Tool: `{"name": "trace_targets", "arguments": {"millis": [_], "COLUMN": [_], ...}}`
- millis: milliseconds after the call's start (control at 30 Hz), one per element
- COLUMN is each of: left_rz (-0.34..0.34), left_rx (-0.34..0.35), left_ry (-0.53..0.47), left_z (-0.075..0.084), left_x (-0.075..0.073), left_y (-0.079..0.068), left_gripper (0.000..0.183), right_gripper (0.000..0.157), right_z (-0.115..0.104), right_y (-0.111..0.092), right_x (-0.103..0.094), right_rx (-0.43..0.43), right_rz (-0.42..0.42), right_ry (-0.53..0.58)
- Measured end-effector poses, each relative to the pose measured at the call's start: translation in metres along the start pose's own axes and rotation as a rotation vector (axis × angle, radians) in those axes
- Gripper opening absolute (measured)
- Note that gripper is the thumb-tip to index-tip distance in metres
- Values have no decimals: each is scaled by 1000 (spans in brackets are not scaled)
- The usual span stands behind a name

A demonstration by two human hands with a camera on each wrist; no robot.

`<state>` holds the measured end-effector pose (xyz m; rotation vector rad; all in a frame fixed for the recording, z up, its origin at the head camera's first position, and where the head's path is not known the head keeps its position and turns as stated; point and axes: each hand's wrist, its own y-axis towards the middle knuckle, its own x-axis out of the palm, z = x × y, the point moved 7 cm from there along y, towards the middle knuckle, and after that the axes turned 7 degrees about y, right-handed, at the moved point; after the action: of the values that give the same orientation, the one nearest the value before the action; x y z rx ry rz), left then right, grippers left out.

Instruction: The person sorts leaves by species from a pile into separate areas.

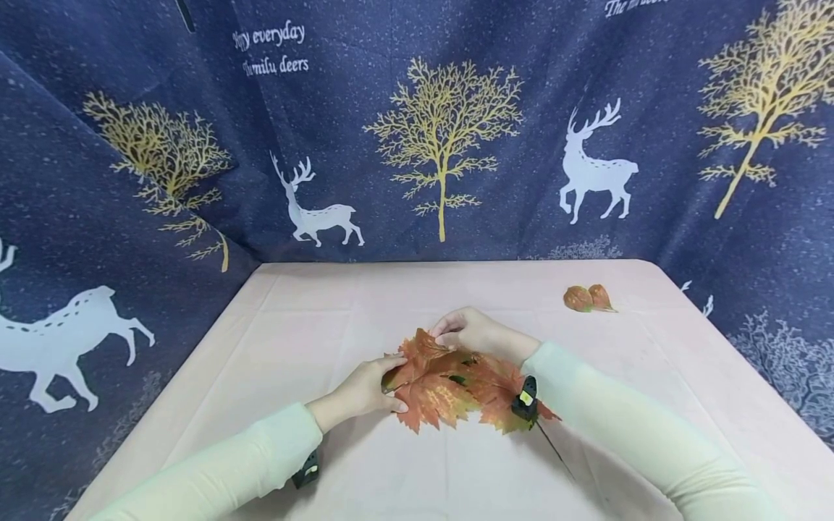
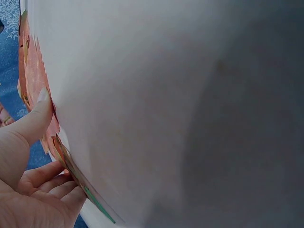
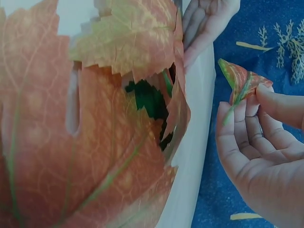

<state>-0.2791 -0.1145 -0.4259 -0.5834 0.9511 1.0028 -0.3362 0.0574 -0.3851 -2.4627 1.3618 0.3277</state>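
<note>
While both hands (image 1: 363, 388) (image 1: 478, 335) hold orange leaves (image 1: 433, 394), a black device (image 1: 523, 407) hides some.

We've got orange-red leaves (image 1: 436, 401) with yellow-green patches and green veins in the right wrist view, a small leaf (image 3: 244, 80) in red-orange with pale veins and a green edge, and a rust-brown loose pair (image 1: 577, 299) tinged green. Our sleeves (image 1: 260, 449) read plain pale mint, wrist units (image 1: 524, 407) black with a yellow patch, table (image 1: 326, 304) pale pinkish. Behind, we see a navy backdrop (image 1: 404, 29), white-speckled, printed with gold trees (image 1: 441, 181), white deer (image 1: 596, 170) with dotted backs, and white lettering (image 1: 276, 35).
</note>
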Motion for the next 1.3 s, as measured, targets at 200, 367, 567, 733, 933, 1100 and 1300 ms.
{"name": "trace_targets", "arguments": {"millis": [200, 367, 567, 733, 933, 1100, 1300], "left_rz": [-1, -4, -5, -5, -12, -11, -14], "left_rx": [-8, -25, -34, -29, -34, -37, -41], "left_ry": [9, 7, -2, 2, -5, -2, -1], "left_z": [1, 2, 2, 3, 2, 0, -1], "left_x": [-1, -1, -1, -1, 0, 1, 1], "left_y": [0, -2, -2, -2, -2, -1, -1], "left_gripper": [81, 81, 81, 80, 81, 81, 82], "right_gripper": [15, 18, 26, 31, 31, 33, 38], "right_z": [6, 10, 18, 29, 35, 35, 38], "right_y": [2, 1, -3, -3, -4, -9, -16], "right_x": [-14, -27, -43, -59, -77, -90, -106], "right_rx": [27, 44, 41, 55, 60, 70, 95], "right_rz": [47, 82, 100, 119, 154, 161, 172], "right_ry": [26, 55, 117, 162, 161, 152, 153]}}
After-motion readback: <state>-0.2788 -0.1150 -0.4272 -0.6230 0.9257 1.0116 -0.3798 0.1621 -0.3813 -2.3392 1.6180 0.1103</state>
